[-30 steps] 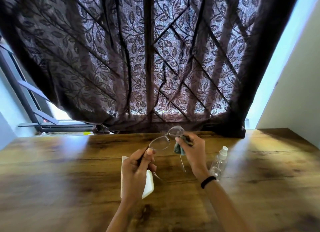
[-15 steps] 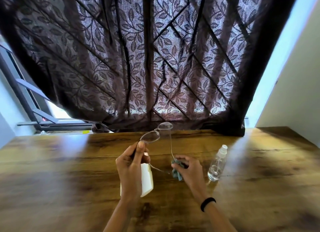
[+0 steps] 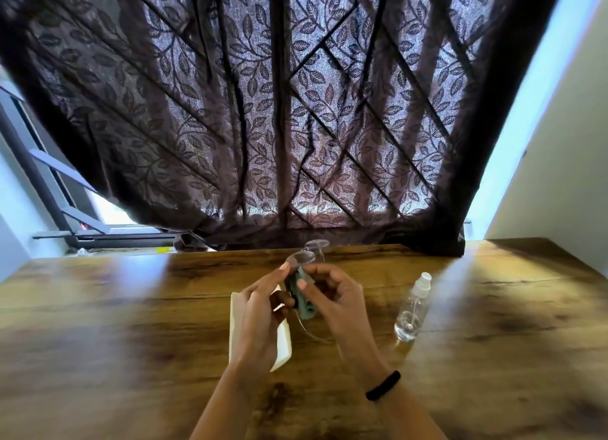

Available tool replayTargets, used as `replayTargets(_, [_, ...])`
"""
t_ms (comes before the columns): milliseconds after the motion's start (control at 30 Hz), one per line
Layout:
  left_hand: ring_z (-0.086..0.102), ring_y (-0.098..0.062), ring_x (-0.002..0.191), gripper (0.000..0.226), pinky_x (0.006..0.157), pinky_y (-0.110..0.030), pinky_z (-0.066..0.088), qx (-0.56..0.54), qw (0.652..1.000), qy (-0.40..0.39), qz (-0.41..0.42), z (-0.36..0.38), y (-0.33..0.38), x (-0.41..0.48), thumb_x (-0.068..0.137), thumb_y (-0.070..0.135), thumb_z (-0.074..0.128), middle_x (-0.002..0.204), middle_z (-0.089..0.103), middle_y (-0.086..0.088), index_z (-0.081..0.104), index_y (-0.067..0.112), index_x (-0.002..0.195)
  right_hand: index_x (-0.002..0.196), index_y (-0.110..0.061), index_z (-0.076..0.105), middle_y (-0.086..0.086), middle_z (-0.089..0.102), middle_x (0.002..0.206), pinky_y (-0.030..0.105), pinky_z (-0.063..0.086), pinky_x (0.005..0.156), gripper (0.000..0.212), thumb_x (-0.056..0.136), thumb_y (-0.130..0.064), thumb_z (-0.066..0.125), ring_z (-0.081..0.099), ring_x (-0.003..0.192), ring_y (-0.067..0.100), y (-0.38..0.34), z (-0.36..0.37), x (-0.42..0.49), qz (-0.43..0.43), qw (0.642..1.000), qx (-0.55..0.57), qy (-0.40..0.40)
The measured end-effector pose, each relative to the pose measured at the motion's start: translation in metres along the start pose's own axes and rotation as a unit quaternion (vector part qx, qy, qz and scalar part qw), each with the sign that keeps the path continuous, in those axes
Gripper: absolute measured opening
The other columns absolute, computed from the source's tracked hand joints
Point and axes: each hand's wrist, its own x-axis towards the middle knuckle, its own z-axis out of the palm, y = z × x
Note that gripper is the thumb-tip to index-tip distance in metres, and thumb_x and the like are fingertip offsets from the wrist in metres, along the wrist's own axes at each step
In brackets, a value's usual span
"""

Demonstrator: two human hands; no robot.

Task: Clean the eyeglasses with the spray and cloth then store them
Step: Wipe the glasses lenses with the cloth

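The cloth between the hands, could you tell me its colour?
The cloth is dull green, head view.

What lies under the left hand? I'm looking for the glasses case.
Under the left hand a flat white case-like object lies on the wooden table. The hand and forearm cover its middle, so whether it is open cannot be seen.

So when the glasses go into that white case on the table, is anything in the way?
Partly: the left hand hovers over the white case, which looks closed. The eyeglasses and cloth are held just above it.
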Motion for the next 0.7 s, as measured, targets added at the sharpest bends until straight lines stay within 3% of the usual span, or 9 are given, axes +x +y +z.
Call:
replayTargets(167, [0.042,-0.002,0.043,0.028,0.038,-0.01,0.037,-0.056,0.996,-0.015,-0.07,0.0,0.003,0.003,0.068,0.028,0.067,0.066,0.064,0.008,0.075,0.014,0.09,0.086,-0.013,0.061,0.003,0.072,0.084,0.024,0.056,0.07,0.017,0.075,-0.005,0.071,0.069,0.079,0.014,0.002,0.011,-0.002,0.0,1.0,0.012,0.02])
replayTargets(367, [0.036,-0.003,0.038,0.023,0.032,-0.01,0.029,-0.014,0.997,-0.039,-0.07,-0.002,0.003,0.002,0.079,0.021,0.061,0.068,0.061,0.006,0.073,0.014,0.096,0.087,-0.003,0.055,0.017,0.07,0.084,0.051,0.054,0.077,0.017,0.077,-0.006,0.068,0.067,0.081,0.029,0.007,0.01,-0.001,-0.016,0.999,-0.04,-0.017])
replayTargets(500, [0.031,-0.004,0.038,0.031,0.032,-0.012,0.025,0.003,0.998,-0.032,-0.046,-0.003,0.002,0.0,0.068,0.028,0.065,0.085,0.066,0.0,0.074,0.012,0.093,0.085,-0.004,0.055,0.011,0.067,0.086,0.042,0.055,0.077,0.012,0.079,0.0,0.064,0.065,0.083,0.024,0.012,0.004,-0.006,-0.073,0.994,-0.071,-0.03])
replayTargets(633, [0.028,-0.004,0.039,0.022,0.033,-0.013,0.023,0.014,0.998,-0.027,-0.05,-0.006,-0.002,0.002,0.081,0.025,0.061,0.067,0.043,-0.004,0.073,0.011,0.093,0.081,-0.034,0.052,-0.011,0.062,0.083,0.024,0.054,0.076,0.033,0.079,-0.003,0.063,0.061,0.083,0.01,0.019,-0.003,-0.017,-0.102,0.98,-0.163,-0.047])
replayTargets(700, [0.029,-0.004,0.039,0.021,0.033,-0.012,0.024,-0.002,0.999,-0.023,-0.045,-0.007,-0.002,0.004,0.084,0.024,0.06,0.077,0.05,-0.006,0.073,0.009,0.091,0.086,-0.031,0.056,-0.017,0.061,0.087,0.022,0.053,0.078,0.028,0.078,-0.006,0.065,0.06,0.086,0.007,0.026,-0.006,-0.023,-0.121,0.966,-0.219,-0.06])
